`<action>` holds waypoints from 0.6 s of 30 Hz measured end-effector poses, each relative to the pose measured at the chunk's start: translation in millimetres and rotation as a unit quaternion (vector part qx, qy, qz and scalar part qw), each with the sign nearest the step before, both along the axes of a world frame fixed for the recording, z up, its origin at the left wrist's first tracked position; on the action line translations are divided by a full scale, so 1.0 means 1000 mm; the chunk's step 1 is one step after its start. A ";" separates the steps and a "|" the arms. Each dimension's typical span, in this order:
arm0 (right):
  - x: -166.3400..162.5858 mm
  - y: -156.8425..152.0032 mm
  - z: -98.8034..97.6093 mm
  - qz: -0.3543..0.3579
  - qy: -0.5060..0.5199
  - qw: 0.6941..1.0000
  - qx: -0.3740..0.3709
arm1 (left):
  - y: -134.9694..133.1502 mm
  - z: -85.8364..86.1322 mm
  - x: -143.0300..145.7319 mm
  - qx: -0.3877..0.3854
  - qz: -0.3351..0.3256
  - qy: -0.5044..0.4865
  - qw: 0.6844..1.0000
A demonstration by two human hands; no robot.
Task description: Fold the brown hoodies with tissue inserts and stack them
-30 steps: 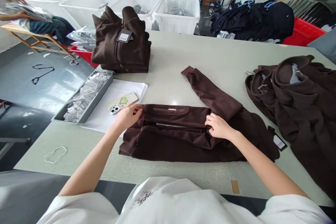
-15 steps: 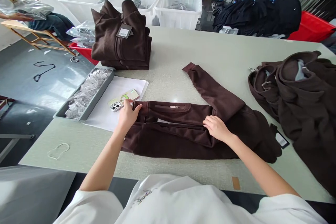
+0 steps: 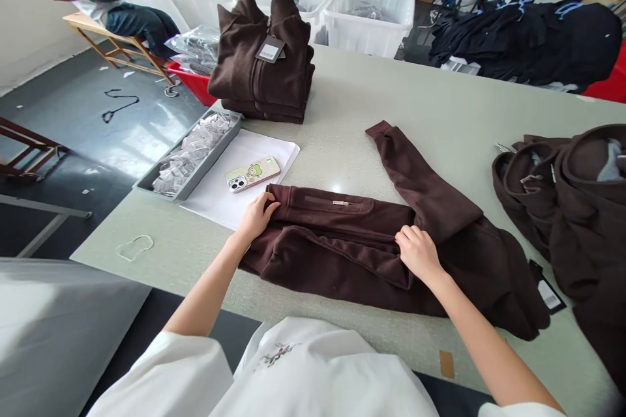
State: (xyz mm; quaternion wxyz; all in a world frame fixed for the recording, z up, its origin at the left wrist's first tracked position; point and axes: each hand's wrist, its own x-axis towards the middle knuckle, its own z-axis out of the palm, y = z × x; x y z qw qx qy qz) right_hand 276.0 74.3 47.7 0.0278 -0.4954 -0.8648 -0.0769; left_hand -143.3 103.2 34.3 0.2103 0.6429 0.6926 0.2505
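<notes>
Both hands are drawing the near flap of the brown jacket (image 3: pixel 342 254) up over its zip, which is now covered. The left hand (image 3: pixel 258 216) is pinching the jacket's left end, just beside the phone (image 3: pixel 253 174). The right hand (image 3: pixel 418 251) is gripping the fold below the sleeve (image 3: pixel 420 176). Keeping both edges level should be helping the fold lie flat on the worktop (image 3: pixel 342 111).

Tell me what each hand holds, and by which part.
Both hold the dark brown fleece zip jacket: the left hand pinches its hem end, the right hand grips the folded front edge beside the sleeve.
</notes>
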 end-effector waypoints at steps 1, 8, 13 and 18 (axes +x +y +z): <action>0.001 0.000 0.001 0.004 -0.002 1.000 -0.002 | -0.002 0.001 0.000 -0.013 0.019 -0.007 1.000; -0.008 0.003 0.004 0.050 0.131 0.985 -0.099 | -0.048 0.021 0.005 -0.191 0.164 -0.036 0.967; -0.041 0.010 -0.009 0.046 0.132 0.984 -0.109 | -0.077 0.024 0.020 -0.212 0.191 -0.018 0.958; -0.045 0.012 -0.012 0.077 0.102 0.986 -0.110 | -0.082 0.027 0.022 -0.167 0.162 -0.014 0.973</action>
